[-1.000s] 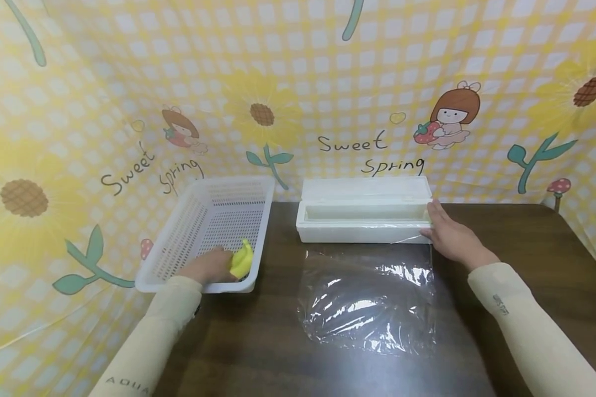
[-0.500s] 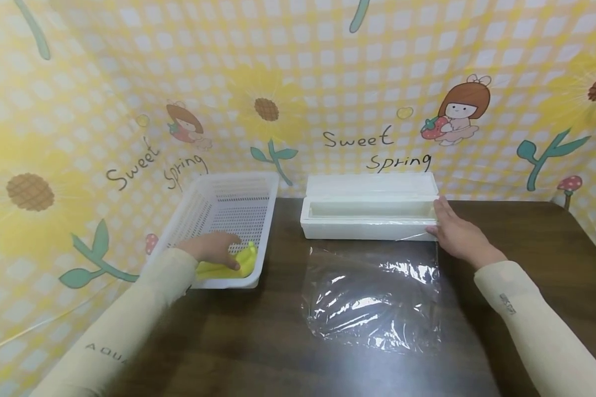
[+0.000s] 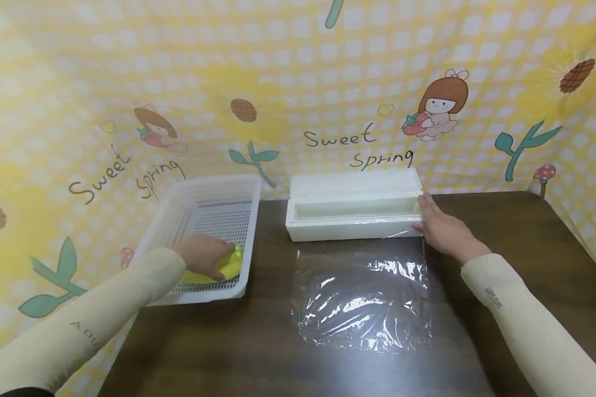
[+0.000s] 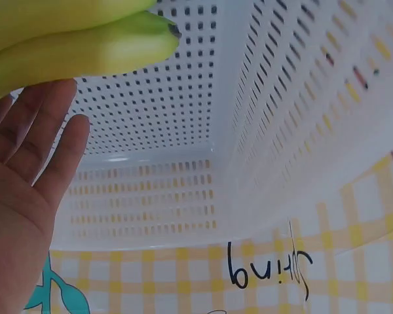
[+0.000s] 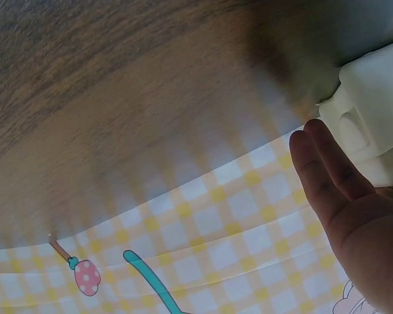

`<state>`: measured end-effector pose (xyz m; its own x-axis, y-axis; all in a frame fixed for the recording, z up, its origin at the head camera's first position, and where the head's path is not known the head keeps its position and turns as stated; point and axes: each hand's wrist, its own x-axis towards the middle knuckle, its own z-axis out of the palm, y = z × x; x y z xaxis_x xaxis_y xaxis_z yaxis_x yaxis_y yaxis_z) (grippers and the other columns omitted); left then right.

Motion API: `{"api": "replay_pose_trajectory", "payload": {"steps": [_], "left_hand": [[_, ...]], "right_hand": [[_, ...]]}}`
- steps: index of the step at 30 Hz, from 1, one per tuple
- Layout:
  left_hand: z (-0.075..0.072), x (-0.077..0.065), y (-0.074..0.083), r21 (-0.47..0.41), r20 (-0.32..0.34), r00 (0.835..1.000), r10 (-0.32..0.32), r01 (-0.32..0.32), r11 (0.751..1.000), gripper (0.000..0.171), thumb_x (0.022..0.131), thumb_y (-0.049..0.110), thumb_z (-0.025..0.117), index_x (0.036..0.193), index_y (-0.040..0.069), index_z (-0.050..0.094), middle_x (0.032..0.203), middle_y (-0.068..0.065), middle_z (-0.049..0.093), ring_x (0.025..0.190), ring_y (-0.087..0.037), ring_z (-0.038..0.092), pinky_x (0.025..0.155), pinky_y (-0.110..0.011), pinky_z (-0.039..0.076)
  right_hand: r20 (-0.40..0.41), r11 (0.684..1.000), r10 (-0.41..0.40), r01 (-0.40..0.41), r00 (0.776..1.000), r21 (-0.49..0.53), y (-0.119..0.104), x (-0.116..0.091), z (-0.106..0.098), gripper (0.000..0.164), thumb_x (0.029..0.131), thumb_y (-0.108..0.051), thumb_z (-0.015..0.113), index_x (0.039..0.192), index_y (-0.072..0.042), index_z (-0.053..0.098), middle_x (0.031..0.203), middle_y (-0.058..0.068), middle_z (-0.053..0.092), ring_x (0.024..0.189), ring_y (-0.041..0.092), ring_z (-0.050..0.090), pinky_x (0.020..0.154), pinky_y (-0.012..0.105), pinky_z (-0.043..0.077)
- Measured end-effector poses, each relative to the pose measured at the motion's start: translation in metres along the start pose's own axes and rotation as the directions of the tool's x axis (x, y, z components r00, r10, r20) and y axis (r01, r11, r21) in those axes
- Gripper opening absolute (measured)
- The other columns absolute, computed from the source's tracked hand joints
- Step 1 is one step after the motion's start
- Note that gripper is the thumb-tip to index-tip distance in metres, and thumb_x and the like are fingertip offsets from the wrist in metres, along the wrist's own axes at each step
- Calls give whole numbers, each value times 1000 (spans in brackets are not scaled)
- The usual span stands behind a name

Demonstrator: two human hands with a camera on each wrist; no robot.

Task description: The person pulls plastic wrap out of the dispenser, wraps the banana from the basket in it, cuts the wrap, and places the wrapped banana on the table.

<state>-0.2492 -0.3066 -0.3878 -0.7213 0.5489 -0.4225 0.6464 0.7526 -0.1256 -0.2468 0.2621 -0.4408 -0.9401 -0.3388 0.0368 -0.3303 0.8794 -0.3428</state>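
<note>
Yellow-green bananas lie in a white perforated plastic basket at the left of the head view. My left hand spans them from above, thumb on the near side and fingers on the far side. In the left wrist view, the fingertips meet the bananas' edge, and the thumb is out of sight. My right hand rests against the right end of a white cling film dispenser, its fingers straight in the right wrist view. A sheet of clear cling film stretches from the dispenser towards me.
A dark wooden table carries the basket, dispenser and film. Behind stands a yellow checked curtain with sunflowers and cartoon prints. The dispenser's lid stands raised at the back.
My left hand has come up off the bananas' near side and now lies over them; they have settled flatter in the basket. My right hand stays at the dispenser. The head view has shifted slightly.
</note>
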Motion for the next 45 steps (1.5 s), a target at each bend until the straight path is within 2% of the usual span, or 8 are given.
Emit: {"api": "replay_pose_trajectory", "payload": {"steps": [4, 9, 15, 24, 29, 34, 42, 45], "left_hand": [[6, -1, -10, -7, -62, 997, -46, 45, 999, 70, 76, 41, 82, 131, 4, 59, 101, -4, 67, 82, -20, 62, 76, -43, 53], [9, 5, -24, -70, -34, 979, -201, 198, 978, 84, 80, 41, 79, 148, 4, 47, 120, -14, 66, 98, -28, 64, 91, -51, 50], [14, 20, -28, -184, 3, 963, -269, 265, 947, 96, 75, 45, 85, 152, 7, 41, 124, -12, 64, 109, -31, 61, 99, -54, 45], [21, 26, -36, -291, -23, 954, -297, 278, 915, 93, 74, 42, 85, 149, 6, 44, 114, -8, 64, 102, -27, 60, 95, -52, 46], [23, 16, -40, -402, -55, 944, -326, 278, 872, 90, 78, 39, 82, 150, 3, 41, 109, -6, 62, 97, -24, 57, 91, -49, 45], [9, 5, -35, -513, -131, 928, -349, 238, 825, 80, 80, 34, 83, 144, 5, 45, 98, -4, 59, 86, -23, 55, 81, -44, 45], [-23, -4, -19, -549, -182, 905, -385, 231, 803, 96, 81, 38, 82, 153, 1, 29, 108, -12, 60, 90, -27, 58, 78, -44, 49], [-33, -7, -11, -543, -207, 907, -365, 204, 814, 95, 82, 39, 82, 153, 1, 31, 111, -12, 59, 90, -26, 57, 78, -43, 48]], "right_hand": [[2, 1000, -14, 14, 1000, -13, -4, 3, -3, 72, 109, -29, 41, 156, 11, 3, 163, 29, -2, 135, 53, 36, 102, 62, 39], [16, 1000, -6, 6, 1000, -8, -7, 5, -5, 72, 109, -30, 41, 156, 11, 3, 163, 29, -4, 138, 52, 31, 103, 62, 37], [13, 1000, 29, -29, 999, 12, -2, 1, 0, 73, 109, -30, 40, 156, 9, 1, 162, 29, -5, 137, 54, 31, 105, 64, 34], [-32, 999, 30, -28, 999, 37, -2, -7, 1, 72, 109, -26, 44, 156, 11, 4, 161, 31, -2, 137, 55, 31, 101, 64, 38], [-22, 999, 28, -27, 999, 44, -3, -2, 2, 73, 109, -26, 44, 156, 10, 2, 162, 29, -4, 141, 52, 24, 105, 63, 35], [-15, 999, 29, -29, 999, 45, -3, 1, 3, 73, 108, -27, 43, 157, 8, 1, 163, 27, -4, 145, 49, 18, 110, 61, 30], [-1, 999, 43, -43, 999, 29, -3, 1, 2, 73, 109, -27, 43, 156, 10, 1, 163, 29, -4, 146, 47, 15, 111, 61, 29], [-1, 999, 42, -42, 999, 25, -3, 1, 2, 73, 109, -27, 43, 156, 10, 2, 163, 29, -4, 146, 48, 16, 111, 60, 28]]}}
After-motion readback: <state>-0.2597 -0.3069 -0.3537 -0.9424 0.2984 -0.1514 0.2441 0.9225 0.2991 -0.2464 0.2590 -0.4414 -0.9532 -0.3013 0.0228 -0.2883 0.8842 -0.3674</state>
